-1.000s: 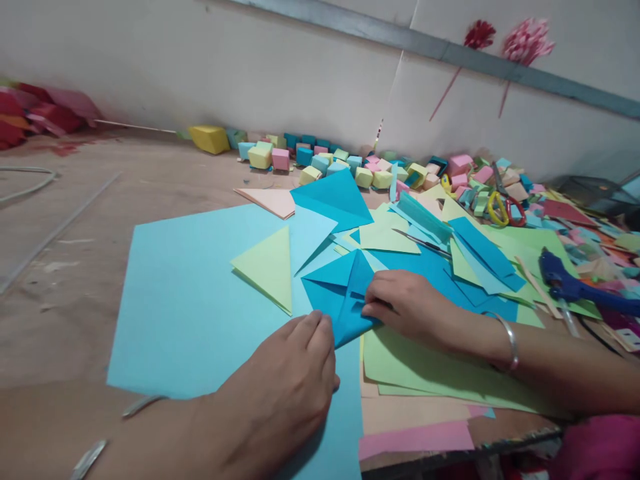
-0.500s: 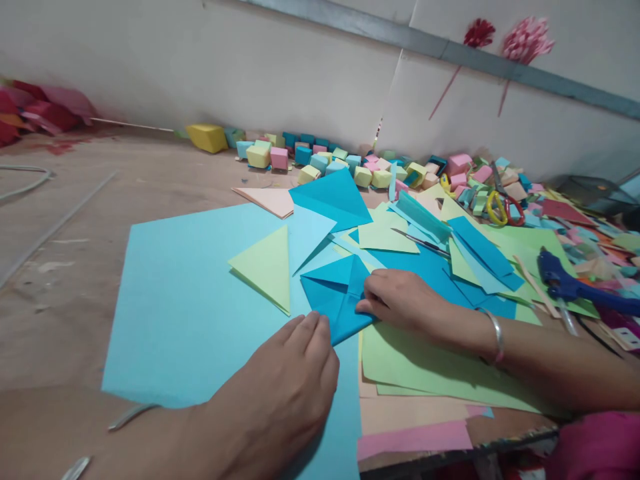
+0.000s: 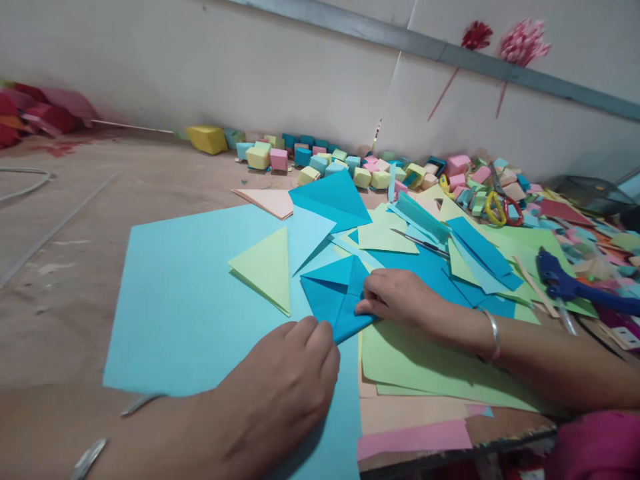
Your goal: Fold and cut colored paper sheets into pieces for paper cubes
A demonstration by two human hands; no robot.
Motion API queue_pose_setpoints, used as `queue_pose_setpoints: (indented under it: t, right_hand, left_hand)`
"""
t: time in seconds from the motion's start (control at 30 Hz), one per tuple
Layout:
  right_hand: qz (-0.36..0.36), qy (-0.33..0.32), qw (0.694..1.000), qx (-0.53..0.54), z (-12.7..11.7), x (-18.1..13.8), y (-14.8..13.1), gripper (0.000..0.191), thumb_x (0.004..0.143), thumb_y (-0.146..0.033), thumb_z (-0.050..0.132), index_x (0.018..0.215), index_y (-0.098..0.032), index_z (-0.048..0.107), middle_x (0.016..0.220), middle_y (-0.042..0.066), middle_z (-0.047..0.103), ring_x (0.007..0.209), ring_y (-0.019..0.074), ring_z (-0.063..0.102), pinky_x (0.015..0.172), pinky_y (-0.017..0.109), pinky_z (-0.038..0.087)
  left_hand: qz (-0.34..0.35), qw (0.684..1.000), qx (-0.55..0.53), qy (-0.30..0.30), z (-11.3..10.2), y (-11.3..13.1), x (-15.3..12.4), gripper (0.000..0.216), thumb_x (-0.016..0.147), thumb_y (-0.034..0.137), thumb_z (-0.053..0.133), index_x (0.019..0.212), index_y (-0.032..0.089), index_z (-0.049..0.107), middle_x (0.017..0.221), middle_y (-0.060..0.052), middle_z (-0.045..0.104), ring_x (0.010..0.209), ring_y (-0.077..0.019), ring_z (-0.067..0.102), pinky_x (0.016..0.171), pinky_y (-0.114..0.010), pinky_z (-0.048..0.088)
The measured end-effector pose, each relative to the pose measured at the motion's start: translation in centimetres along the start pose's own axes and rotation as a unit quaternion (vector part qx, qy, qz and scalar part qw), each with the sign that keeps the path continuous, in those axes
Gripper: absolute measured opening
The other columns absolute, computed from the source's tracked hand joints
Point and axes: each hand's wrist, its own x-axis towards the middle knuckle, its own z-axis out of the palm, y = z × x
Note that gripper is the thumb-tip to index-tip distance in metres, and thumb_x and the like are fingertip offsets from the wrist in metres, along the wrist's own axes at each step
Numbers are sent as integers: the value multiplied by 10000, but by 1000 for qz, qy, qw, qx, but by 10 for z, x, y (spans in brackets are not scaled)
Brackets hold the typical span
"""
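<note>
A folded dark blue paper (image 3: pixel 333 297) lies on a large light blue sheet (image 3: pixel 195 307). My right hand (image 3: pixel 400 300) presses its right edge with curled fingertips, pinching the fold. My left hand (image 3: pixel 285 387) rests flat on the light blue sheet, its fingertips touching the dark blue paper's lower corner. A folded green triangle (image 3: pixel 267 267) lies just left of the dark blue paper.
Green sheets (image 3: pixel 430 367), pink and peach sheets lie under my right forearm near the table's front edge. Several small coloured paper cubes (image 3: pixel 320 163) line the wall. Scissors (image 3: pixel 500 203) and a blue glue gun (image 3: pixel 575 287) lie at the right.
My right hand has slid slightly left along the dark blue paper's edge. My left hand stayed at the lower corner.
</note>
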Motion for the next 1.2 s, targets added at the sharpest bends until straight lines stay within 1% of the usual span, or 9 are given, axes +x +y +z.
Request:
queue_pose_setpoints:
  t: [0.1,0.23,0.33,0.5,0.67,0.8,0.97,1.1,1.2]
  right_hand:
    - [0,2,1000,-3,1,1,1,325,903,-457,596,826,-150,668,888,81,668,741,153,569,539,260,220]
    - [5,-4,1000,-3,1,2,2,323,905,-456,591,828,-153,674,888,82,668,732,153,567,535,263,212]
    - [3,-2,1000,3,0,2,2,328,898,-461,600,816,-152,671,870,81,662,726,152,564,539,265,215]
    - [1,-5,1000,14,-1,3,2,336,892,-462,608,788,-146,662,845,81,652,711,149,559,543,264,223]
    - [11,-9,1000,7,-2,3,0,337,896,-464,600,800,-147,663,871,87,663,719,155,566,531,263,214]
    - [5,-6,1000,5,-1,2,0,314,903,-446,594,825,-150,665,886,88,667,729,155,574,533,258,228]
    - [-6,0,1000,4,-1,0,1,301,907,-425,594,814,-146,658,866,88,663,720,151,568,541,254,241]
    - [-11,-1,1000,11,-2,1,2,311,906,-428,594,794,-143,648,840,82,654,705,148,559,542,253,240]
    - [-13,1,1000,14,-2,1,2,321,905,-432,594,771,-143,637,821,79,647,697,149,554,540,255,237]
  left_hand:
    - [-28,999,-38,-6,0,-6,6,352,782,-52,338,873,159,603,776,-53,614,645,-185,504,609,-336,455]
    - [-28,998,-41,-32,-4,-11,14,347,805,-33,367,994,139,602,789,-60,617,651,-198,498,544,-326,395]
    - [-33,995,-61,-67,-7,-12,19,284,825,-10,405,966,138,602,817,-61,623,665,-186,489,538,-320,361]
    - [-63,987,-112,-97,-11,-12,25,209,831,19,456,912,141,606,806,-48,606,647,-171,464,525,-330,317]
    - [-63,984,-116,-118,-13,-13,28,192,862,43,462,918,140,618,818,-51,613,653,-174,469,531,-344,306]
    - [-52,988,-110,-92,-8,-14,23,201,864,40,463,941,141,619,820,-49,607,648,-172,457,536,-340,308]
    - [-5,997,-72,-12,10,-15,12,255,922,60,405,1034,145,618,810,-48,582,677,-181,438,554,-327,324]
    - [-18,997,-79,-4,18,-16,8,317,929,65,361,1128,139,596,824,-49,575,713,-190,445,616,-329,367]
    - [-24,994,-107,0,19,-18,7,377,920,69,341,1219,136,561,956,-71,614,777,-188,480,696,-328,397]
